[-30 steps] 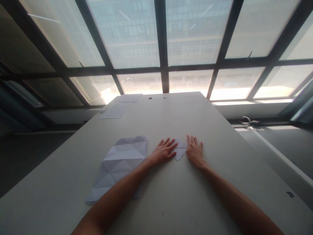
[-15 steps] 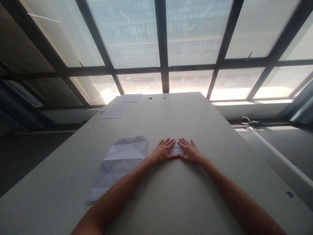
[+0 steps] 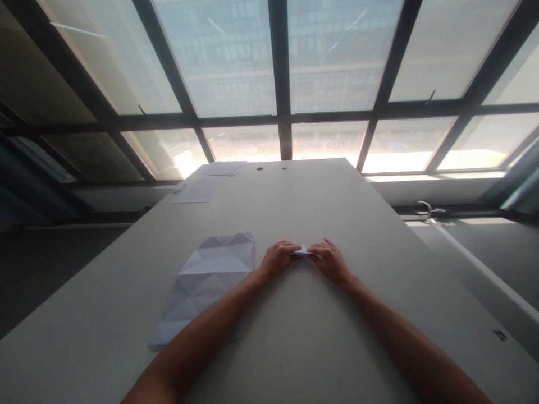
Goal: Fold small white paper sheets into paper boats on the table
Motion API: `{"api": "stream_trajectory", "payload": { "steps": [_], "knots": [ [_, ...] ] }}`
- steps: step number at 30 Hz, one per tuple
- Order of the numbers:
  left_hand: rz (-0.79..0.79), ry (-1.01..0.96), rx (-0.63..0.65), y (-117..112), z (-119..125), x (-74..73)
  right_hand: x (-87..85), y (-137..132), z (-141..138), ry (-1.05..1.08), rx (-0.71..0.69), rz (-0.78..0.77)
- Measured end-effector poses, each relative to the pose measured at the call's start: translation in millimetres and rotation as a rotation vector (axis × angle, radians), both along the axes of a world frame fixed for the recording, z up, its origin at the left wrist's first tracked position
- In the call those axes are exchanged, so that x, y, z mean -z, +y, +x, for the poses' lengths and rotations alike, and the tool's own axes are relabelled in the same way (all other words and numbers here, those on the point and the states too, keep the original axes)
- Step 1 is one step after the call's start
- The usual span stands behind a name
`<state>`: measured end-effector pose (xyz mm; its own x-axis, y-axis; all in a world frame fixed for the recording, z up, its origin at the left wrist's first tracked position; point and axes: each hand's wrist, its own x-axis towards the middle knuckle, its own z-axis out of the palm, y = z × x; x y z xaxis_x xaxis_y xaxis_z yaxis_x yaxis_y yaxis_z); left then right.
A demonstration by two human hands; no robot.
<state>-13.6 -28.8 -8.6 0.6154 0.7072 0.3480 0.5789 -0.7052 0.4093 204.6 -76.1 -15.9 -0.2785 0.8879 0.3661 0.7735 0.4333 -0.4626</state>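
Note:
Between my hands is a small piece of folded white paper [image 3: 302, 252], tipped so that mostly its edge shows. My left hand [image 3: 278, 258] pinches its left end, fingers on top and thumb hidden below. On the other end my right hand [image 3: 329, 261] is closed, one finger lifted away from the paper. Much of the paper is covered by the fingers. Beside my left forearm lies a larger creased sheet of white paper [image 3: 214, 266], its folds forming triangles, partly covered by that arm.
Everything lies on a long white table [image 3: 295, 348]. Flat white sheets [image 3: 193, 192] rest at its far left, and a round hole [image 3: 260, 168] is near the far edge. A small dark mark [image 3: 499, 335] sits near the right edge. Tall windows stand beyond.
Both hands went from lying flat with spread fingers on the folded paper to gripping its ends. The paper has tilted up from the table. The creased sheet has stayed put.

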Motion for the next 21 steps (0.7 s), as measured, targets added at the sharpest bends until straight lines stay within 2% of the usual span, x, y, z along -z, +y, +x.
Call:
{"api": "stream_trajectory", "payload": {
  "steps": [7, 14, 17, 21],
  "knots": [
    [0.104, -0.127, -0.008, -6.2, -1.4, -5.0, -8.6, -4.1, -2.1, 0.056, -0.018, 0.161],
    [0.119, -0.230, 0.016, -7.3, -0.9, -4.9, -12.5, -6.3, -4.2, 0.030, -0.021, 0.184],
    [0.085, -0.156, 0.011, -2.8, -0.7, -0.7, -7.9, -4.5, -4.9, -0.047, -0.017, 0.123],
    [0.026, 0.071, 0.046, 2.7, -1.2, 4.8, 1.2, -1.3, -3.1, -0.170, 0.004, -0.007]
  ]
}}
